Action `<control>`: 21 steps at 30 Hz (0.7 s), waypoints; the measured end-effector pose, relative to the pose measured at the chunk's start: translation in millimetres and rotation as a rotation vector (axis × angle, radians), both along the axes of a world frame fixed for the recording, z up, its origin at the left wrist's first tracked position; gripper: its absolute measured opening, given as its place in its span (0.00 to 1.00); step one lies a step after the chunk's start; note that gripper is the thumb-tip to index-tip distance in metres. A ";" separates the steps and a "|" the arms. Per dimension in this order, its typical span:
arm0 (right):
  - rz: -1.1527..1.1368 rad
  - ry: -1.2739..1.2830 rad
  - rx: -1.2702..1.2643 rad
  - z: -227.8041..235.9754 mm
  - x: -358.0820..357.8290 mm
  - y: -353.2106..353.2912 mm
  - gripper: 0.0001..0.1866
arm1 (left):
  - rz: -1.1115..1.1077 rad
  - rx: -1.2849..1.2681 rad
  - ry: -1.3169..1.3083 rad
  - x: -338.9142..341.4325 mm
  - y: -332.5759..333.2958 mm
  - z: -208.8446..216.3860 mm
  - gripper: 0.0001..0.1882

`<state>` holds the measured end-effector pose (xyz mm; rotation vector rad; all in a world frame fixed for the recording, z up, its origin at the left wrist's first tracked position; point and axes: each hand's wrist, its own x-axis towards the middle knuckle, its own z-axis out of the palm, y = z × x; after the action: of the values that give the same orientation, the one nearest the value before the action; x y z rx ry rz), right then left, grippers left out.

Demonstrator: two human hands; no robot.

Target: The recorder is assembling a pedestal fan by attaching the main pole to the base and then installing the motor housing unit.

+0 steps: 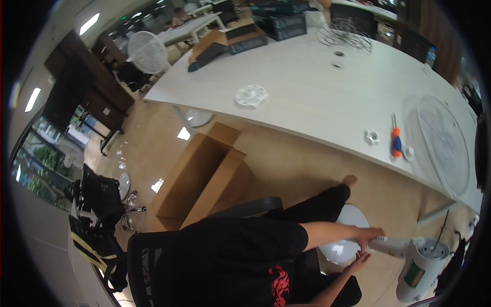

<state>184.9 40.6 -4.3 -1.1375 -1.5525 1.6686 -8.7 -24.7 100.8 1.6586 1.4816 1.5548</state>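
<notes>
At the lower right, my left hand (pixel 367 237) is closed round the end of the white neck (pixel 391 247) of a fan. The neck joins a white fan motor housing (pixel 429 267) with a green label and a thin dark shaft standing out of its face. Just below, my right hand (pixel 359 262) has its fingers pinched together by the same end of the neck; what lies between them is too small to make out. A glossy white round base (pixel 343 245) is on the floor, partly behind my left forearm.
On the white table (pixel 307 82) lie a fan grille (pixel 445 146), a screwdriver (pixel 396 142), small white parts (pixel 372 136), a white lattice disc (pixel 251 95), coiled wire (pixel 345 37) and boxes (pixel 248 38). An open carton (pixel 204 176) stands on the floor. An office chair (pixel 99 215) is at left.
</notes>
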 end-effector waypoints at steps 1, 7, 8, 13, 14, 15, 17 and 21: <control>0.039 0.013 0.053 -1.6 -3.3 1.3 0.28 | 0.004 0.004 0.001 1.5 0.0 -0.4 0.62; 0.039 0.112 0.051 -35.0 -12.1 14.5 0.27 | 0.001 -0.051 0.010 1.3 0.4 3.0 0.61; 0.036 0.060 0.083 -44.6 -12.0 16.3 0.27 | 0.004 -0.042 0.018 0.8 0.1 1.9 0.61; -0.097 0.034 0.229 -79.2 -10.2 6.0 0.32 | -0.123 -0.140 -0.068 2.0 -4.1 -15.2 0.69; -0.088 0.061 0.109 -80.5 -11.1 0.7 0.32 | -0.116 -0.284 -0.069 1.4 -5.4 -18.7 0.72; -0.107 -0.099 -0.035 -80.2 -10.3 -4.3 0.32 | -0.178 -0.402 -0.195 -1.4 -4.6 -22.0 0.73; -0.019 -0.233 0.118 -76.0 -22.8 -9.8 0.28 | -0.135 -0.371 -0.076 -8.0 -2.6 -24.3 0.70; -0.048 -0.225 0.258 -34.5 -31.9 -17.3 0.23 | -0.121 -0.200 -0.009 -13.0 -5.2 -8.6 0.61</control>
<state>153.1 23.3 -38.8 -1.2446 -1.8031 1.2984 -21.8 -30.0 92.2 1.5920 1.4515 1.3034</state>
